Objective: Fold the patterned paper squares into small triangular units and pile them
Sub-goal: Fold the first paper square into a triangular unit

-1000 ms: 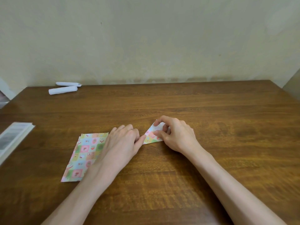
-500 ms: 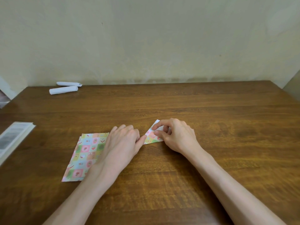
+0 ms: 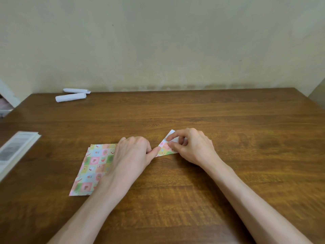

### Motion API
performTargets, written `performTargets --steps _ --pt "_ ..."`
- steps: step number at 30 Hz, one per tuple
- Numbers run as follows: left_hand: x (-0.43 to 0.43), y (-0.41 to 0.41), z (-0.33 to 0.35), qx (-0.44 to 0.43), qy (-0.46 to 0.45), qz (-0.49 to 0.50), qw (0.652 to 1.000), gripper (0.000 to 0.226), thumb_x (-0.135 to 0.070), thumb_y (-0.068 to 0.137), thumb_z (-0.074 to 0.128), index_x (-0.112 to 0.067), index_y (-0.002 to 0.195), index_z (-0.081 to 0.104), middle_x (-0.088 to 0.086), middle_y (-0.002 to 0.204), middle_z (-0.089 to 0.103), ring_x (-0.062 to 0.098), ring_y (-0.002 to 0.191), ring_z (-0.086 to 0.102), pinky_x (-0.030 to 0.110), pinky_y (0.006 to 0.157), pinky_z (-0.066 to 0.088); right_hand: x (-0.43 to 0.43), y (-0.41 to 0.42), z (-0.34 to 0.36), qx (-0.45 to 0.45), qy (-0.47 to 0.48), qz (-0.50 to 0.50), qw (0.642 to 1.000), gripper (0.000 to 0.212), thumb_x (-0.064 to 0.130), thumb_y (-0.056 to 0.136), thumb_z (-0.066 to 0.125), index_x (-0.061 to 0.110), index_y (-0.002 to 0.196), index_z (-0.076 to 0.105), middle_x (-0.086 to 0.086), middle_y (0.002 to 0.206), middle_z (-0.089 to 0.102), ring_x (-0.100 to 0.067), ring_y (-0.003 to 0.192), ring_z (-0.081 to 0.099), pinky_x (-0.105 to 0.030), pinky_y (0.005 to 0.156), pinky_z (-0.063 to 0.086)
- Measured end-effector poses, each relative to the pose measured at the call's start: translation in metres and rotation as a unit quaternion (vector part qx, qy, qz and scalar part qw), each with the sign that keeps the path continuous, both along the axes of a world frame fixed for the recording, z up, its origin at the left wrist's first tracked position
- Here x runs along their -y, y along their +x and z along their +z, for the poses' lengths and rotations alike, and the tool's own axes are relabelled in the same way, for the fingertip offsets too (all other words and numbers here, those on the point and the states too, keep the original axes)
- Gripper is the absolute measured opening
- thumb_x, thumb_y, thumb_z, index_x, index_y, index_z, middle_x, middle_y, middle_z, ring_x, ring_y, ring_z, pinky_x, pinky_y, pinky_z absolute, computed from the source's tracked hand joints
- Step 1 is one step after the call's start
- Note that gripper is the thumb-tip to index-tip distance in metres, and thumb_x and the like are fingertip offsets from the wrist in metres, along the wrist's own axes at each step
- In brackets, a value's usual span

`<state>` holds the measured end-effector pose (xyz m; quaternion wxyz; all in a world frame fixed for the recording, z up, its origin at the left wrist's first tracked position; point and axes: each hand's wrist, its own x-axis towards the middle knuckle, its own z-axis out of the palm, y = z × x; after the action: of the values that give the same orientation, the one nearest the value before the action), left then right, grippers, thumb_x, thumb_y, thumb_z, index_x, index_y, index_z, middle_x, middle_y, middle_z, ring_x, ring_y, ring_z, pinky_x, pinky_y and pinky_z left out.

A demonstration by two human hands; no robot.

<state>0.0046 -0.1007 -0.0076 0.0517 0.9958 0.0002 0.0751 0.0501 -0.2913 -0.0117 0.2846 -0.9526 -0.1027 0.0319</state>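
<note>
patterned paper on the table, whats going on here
A person is folding a small patterned piece on the wooden table. The right hand pinches its upper flap, white underside showing, while the left hand holds its left corner at the thumb. A stack of unfolded patterned sheets lies flat beneath the left wrist. No pile of finished triangles is in view.

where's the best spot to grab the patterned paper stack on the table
The paper stack lies flat on the table, its right side hidden by the left hand and forearm. Probably best pinch its bare left edge, coming from the left, thumb on top and fingers slid beneath.
</note>
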Motion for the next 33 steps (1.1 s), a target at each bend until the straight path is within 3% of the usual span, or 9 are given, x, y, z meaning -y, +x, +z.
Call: performTargets --steps 7,14,20,23,26,29,33 --pt "0.001 0.000 0.002 -0.007 0.003 0.008 1.000 0.052 -0.064 0.098 0.050 -0.025 0.067 0.066 -0.008 0.068 0.060 0.015 0.071 0.054 0.030 0.076 0.033 -0.001 -0.003 0.004 -0.005 -0.006 -0.001 1.000 0.019 0.057 0.086 0.068 0.050 0.103 0.072 0.019 0.083 0.061 -0.008 0.086 0.059 -0.031 0.070 0.041" --pt "-0.002 0.001 0.001 0.000 -0.003 0.008 1.000 0.053 -0.068 0.095 0.053 -0.026 0.066 0.066 -0.008 0.068 0.062 0.015 0.074 0.059 0.031 0.081 0.044 -0.006 -0.005 0.005 -0.007 -0.037 0.009 0.999 0.052 0.079 0.064 0.071 0.048 0.105 0.065 0.018 0.090 0.064 -0.008 0.091 0.064 -0.037 0.080 0.055" --pt "-0.008 0.001 0.000 0.011 -0.013 0.003 1.000 0.054 -0.071 0.092 0.056 -0.025 0.064 0.063 -0.010 0.072 0.061 0.014 0.081 0.061 0.031 0.073 0.034 -0.007 -0.005 0.008 -0.015 -0.053 0.014 0.998 0.056 0.082 0.064 0.072 0.048 0.108 0.064 0.017 0.098 0.064 -0.011 0.095 0.062 -0.035 0.078 0.053" --pt "-0.012 0.004 -0.006 0.051 -0.075 -0.049 0.995 0.034 -0.061 0.090 0.067 -0.032 0.074 0.057 -0.015 0.076 0.050 0.009 0.080 0.051 0.029 0.074 0.034 -0.008 -0.005 0.008 -0.014 -0.052 0.010 0.999 0.056 0.081 0.064 0.072 0.048 0.108 0.064 0.017 0.099 0.064 -0.013 0.098 0.062 -0.036 0.081 0.052" --pt "-0.017 0.007 -0.010 0.050 -0.144 -0.144 0.978 0.005 -0.044 0.091 0.073 -0.042 0.094 0.069 -0.019 0.088 0.051 0.005 0.088 0.049 0.030 0.079 0.041 -0.007 -0.005 0.008 -0.018 -0.051 0.014 0.998 0.057 0.081 0.064 0.072 0.047 0.109 0.063 0.017 0.100 0.064 -0.013 0.097 0.062 -0.035 0.078 0.049" --pt "-0.026 0.011 -0.011 -0.001 -0.173 -0.180 0.968 0.020 -0.039 0.093 0.072 -0.044 0.112 0.075 -0.023 0.099 0.056 0.004 0.101 0.048 0.034 0.096 0.043 -0.008 -0.007 0.009 -0.014 -0.051 0.012 0.999 0.056 0.081 0.064 0.072 0.047 0.108 0.063 0.017 0.099 0.064 -0.013 0.095 0.062 -0.034 0.075 0.046" --pt "-0.038 0.016 -0.007 -0.066 -0.186 -0.196 0.960 0.029 -0.035 0.095 0.072 -0.050 0.120 0.071 -0.029 0.109 0.054 0.001 0.115 0.041 0.038 0.108 0.037 -0.010 -0.007 0.011 -0.014 -0.057 0.010 0.998 0.056 0.078 0.064 0.074 0.046 0.109 0.063 0.015 0.103 0.063 -0.015 0.098 0.062 -0.034 0.075 0.044"
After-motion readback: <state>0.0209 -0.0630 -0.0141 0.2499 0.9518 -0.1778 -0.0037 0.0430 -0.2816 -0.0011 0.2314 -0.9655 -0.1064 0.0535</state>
